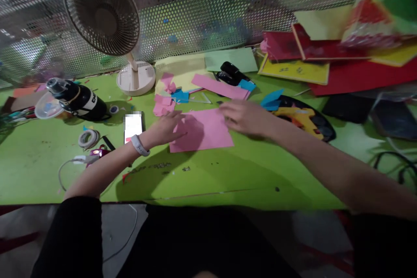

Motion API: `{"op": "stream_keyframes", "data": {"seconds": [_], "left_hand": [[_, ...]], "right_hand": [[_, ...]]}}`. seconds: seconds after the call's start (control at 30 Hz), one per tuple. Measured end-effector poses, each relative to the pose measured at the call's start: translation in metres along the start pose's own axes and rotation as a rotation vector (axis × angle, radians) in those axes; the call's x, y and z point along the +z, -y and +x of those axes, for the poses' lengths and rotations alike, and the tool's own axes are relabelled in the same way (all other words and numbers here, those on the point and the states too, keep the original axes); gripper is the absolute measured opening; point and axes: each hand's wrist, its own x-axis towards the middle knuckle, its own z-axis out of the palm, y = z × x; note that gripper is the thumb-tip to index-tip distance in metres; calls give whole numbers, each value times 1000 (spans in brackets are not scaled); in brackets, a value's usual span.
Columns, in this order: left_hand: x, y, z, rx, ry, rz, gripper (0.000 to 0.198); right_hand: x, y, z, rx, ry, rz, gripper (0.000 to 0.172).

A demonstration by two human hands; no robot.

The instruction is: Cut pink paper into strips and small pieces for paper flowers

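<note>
A pink sheet of paper (208,132) lies flat on the green table in front of me. My left hand (166,129) rests over its left edge with the fingers stretched out and apart. At the sheet's upper right corner is my right hand (244,118), smeared by motion; its fingers point left over the edge, and whether they grip the paper does not show. Just behind the sheet lie a folded pink strip (221,87), small pink paper pieces (163,105) and a blue paper piece (180,96).
A fan (135,79) stands at the back left, near a black bottle (86,103). A phone (134,126) and a tape roll (88,138) lie left. A black stapler (231,74) is behind the sheet. At right are a yellow glue gun (298,119) and stacked coloured boards (295,71).
</note>
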Motion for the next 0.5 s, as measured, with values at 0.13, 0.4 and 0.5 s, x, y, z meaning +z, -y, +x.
{"op": "stream_keyframes", "data": {"seconds": [0.13,0.4,0.5], "left_hand": [[26,-17,-31,107,112,45,73],[50,-16,-41,70,63,44,65],[53,-17,-42,36,15,42,57]], "right_hand": [[15,42,-26,-167,130,-31,41],[24,46,-13,-132,141,-168,27],[23,44,-14,-132,161,-117,36]]}}
